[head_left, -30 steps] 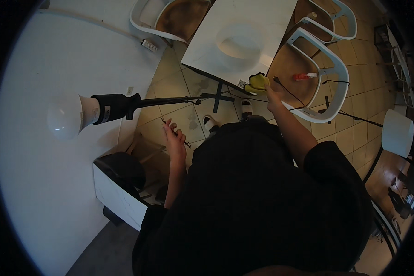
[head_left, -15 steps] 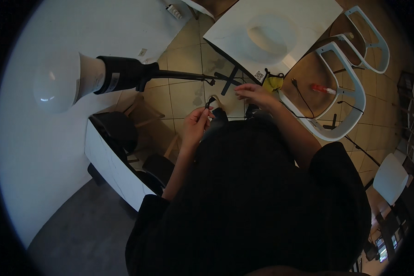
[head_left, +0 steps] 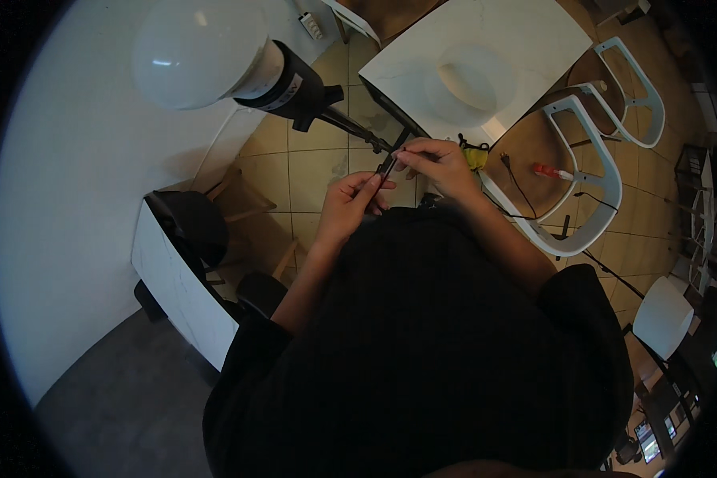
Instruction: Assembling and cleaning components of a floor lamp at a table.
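Note:
In front of my body, my left hand (head_left: 349, 205) is closed, its thumb and fingers pinching a thin dark strip (head_left: 387, 166), perhaps a piece of cord. My right hand (head_left: 444, 169) has its thumb and fingertips drawn together at the upper end of that strip. Only a short length shows between the two hands; the fingers cover the rest. Just beyond them is the black pole of a lamp stand (head_left: 346, 123), which carries a large white bulb (head_left: 203, 52) in a black socket (head_left: 291, 84).
A white marbled table (head_left: 406, 56) stands ahead, with a yellow and black pouch (head_left: 476, 155) by its near corner. On the right, a brown-seated white chair (head_left: 526, 163) bears a black plug cable (head_left: 520, 179) and a red-and-clear item (head_left: 547, 170). Another table (head_left: 179, 283) and dark chairs are at left.
My right hand has come down to the left and closed at the dark strip held by my left hand. The lamp and its bulb appear shifted up and right in view.

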